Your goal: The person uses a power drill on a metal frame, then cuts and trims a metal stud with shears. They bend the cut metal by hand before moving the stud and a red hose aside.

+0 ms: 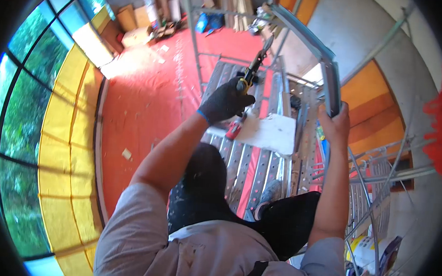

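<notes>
My left hand [228,101], in a dark glove, is closed around a pair of tin snips [255,65] with dark, yellow-marked handles. The blades point up and away from me. My right hand [335,125], bare, grips the near end of a long grey metal channel [330,83]. This channel bends sharply above the hand, and its far part runs up to the left. Below my left hand, a red-and-grey hand tool [235,128] lies by a white board [273,134] on the perforated metal platform [234,173].
Scaffold tubes [192,41] rise ahead and cross at the right. Red sheeting [131,133] covers the floor below. Planks [242,9] and boxes [136,35] stand by the back wall. Windows with yellow panels [60,144] line the left. A white-and-yellow bucket [367,253] sits lower right.
</notes>
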The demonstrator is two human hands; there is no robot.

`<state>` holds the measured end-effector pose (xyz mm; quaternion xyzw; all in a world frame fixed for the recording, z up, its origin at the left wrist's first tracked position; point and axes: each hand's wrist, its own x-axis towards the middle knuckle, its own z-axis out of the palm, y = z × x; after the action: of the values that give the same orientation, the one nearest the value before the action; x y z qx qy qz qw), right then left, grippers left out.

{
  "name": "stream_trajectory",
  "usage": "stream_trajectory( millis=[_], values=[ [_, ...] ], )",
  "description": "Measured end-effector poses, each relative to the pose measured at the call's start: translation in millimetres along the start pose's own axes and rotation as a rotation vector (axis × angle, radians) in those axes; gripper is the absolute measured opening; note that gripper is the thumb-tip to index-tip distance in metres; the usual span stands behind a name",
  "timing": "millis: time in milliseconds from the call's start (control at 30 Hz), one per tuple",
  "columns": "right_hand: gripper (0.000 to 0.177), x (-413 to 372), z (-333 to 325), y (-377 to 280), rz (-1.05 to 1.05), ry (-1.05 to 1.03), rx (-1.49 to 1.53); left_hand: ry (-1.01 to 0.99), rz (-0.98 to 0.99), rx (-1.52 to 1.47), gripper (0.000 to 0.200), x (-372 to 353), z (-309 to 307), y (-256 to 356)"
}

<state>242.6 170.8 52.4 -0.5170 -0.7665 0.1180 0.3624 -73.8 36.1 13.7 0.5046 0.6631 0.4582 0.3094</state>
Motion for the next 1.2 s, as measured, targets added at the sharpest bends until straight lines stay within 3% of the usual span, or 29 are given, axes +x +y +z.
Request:
stream_trajectory(
  millis=[67, 133, 167, 200, 300, 400, 667, 700, 733, 800, 867, 900, 1000, 1100, 1200],
  values=[
    [0.059, 8.7, -18.7, -29.3, 0.019, 0.055, 0.159, 0.144, 0.288, 0.2, 0.04, 5.6, 19.4, 30.5],
    [0.062, 16.2, -29.8, -51.2, 0.065, 0.156, 0.199, 0.194, 0.243, 0.196, 0.037, 0.4, 37.2, 69.9],
    [0.059, 17.7, -27.8, -54.2, 0.059, 0.244, 0.229, 0.219, 0.345, 0.203, 0.038, 5.1, 47.9, 65.4],
    [0.057, 20.9, -25.5, -53.7, 0.048, 0.327, 0.259, 0.234, 0.299, 0.199, 0.037, 5.4, 55.4, 66.0],
    [0.077, 19.9, -4.7, -50.6, 0.15, 0.444, 0.326, 0.304, 0.16, 0.209, 0.036, -0.6, 75.7, 54.3],
    [0.102, 7.5, 30.6, -51.9, 0.198, 0.473, 0.433, 0.298, 0.313, 0.269, 0.038, 14.2, 83.6, 23.5],
    [0.098, -22.7, 64.1, -89.6, 0.215, 0.266, 0.521, 0.371, 0.375, 0.458, 0.045, 15.9, 91.0, 24.3],
    [0.099, -22.8, 84.0, -78.9, 0.149, 0.327, 0.374, 0.289, 0.195, 0.498, 0.036, 12.7, 92.3, 35.9],
    [0.095, -25.8, 88.9, -84.1, 0.115, 0.361, 0.338, 0.309, 0.329, 0.46, 0.055, 20.6, 94.7, 29.6],
    [0.088, -28.2, 86.1, -92.3, 0.202, 0.243, 0.447, 0.226, 0.23, 0.362, 0.068, 17.6, 100.8, 36.2],
    [0.077, -26.6, 92.8, -85.0, 0.081, 0.284, 0.492, 0.121, 0.227, 0.305, 0.076, 10.6, 97.2, 45.0],
    [0.077, -24.6, 90.1, -81.9, 0.145, 0.198, 0.527, 0.098, 0.254, 0.224, 0.076, 15.5, 99.7, 33.4],
    [0.075, -21.1, 82.5, -79.2, 0.016, 0.164, 0.502, 0.047, 0.238, 0.046, 0.073, 7.6, 88.3, 41.8],
    [0.068, -16.5, 85.2, -70.6, -0.073, 0.119, 0.583, 0.03, 0.238, 0.105, 0.072, 15.1, 94.7, 18.3],
    [0.061, -14.7, 62.6, -77.1, -0.131, 0.131, 0.572, 0.03, 0.228, -0.063, 0.062, 18.3, 104.6, -1.2]
  ],
)
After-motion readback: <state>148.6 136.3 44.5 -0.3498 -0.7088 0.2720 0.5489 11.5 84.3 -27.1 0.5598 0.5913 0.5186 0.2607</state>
